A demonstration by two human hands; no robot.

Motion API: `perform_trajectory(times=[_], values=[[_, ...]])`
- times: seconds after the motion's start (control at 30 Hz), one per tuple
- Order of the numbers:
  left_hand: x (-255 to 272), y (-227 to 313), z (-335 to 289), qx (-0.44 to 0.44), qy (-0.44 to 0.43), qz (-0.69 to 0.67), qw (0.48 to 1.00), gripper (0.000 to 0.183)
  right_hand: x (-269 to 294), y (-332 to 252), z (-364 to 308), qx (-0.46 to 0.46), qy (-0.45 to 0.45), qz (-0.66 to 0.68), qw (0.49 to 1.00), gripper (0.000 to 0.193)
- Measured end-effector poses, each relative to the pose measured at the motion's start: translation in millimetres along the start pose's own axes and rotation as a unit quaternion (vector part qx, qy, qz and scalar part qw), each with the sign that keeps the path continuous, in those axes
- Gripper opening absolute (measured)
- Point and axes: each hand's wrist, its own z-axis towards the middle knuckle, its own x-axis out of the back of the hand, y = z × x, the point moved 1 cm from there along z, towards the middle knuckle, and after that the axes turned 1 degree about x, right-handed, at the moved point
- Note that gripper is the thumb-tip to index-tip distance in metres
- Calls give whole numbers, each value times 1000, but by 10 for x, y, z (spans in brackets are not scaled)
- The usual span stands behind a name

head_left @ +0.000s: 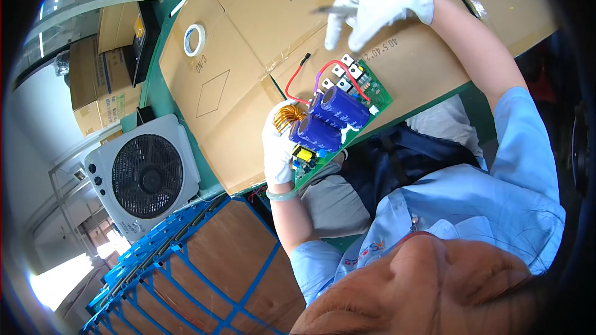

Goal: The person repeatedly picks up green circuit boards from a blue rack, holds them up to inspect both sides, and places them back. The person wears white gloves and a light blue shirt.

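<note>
The left hand [277,149], in a white cloth glove, has its fingers clenched around the edge of a green circuit board [347,115] with two blue cylindrical capacitors, a copper coil and red wires, holding it tilted above the cardboard-covered surface [248,43]. The gloved right hand [379,3] pinches a thin, blurred grey tool [329,9] above the board, its other fingers spread.

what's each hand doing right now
Left hand: white-gloved, closed around the edge of the green circuit board with blue capacitors.
Right hand: white-gloved, pinching a thin grey tool above the brown cardboard sheet.
</note>
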Motion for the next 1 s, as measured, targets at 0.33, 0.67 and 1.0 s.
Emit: perform_trajectory(times=[0.33,0.67,1.0], values=[[-39,33,21,-39,31,81,995,41,-39,15,9,-4,73,-42,996,36],[-215,97,-281,-265,230,310,884,73,-183,183,269,40,191,-46,980,36],[225,-49,-494,-327,133,230,907,30,-314,-51,145,18,-6,85,996,25]])
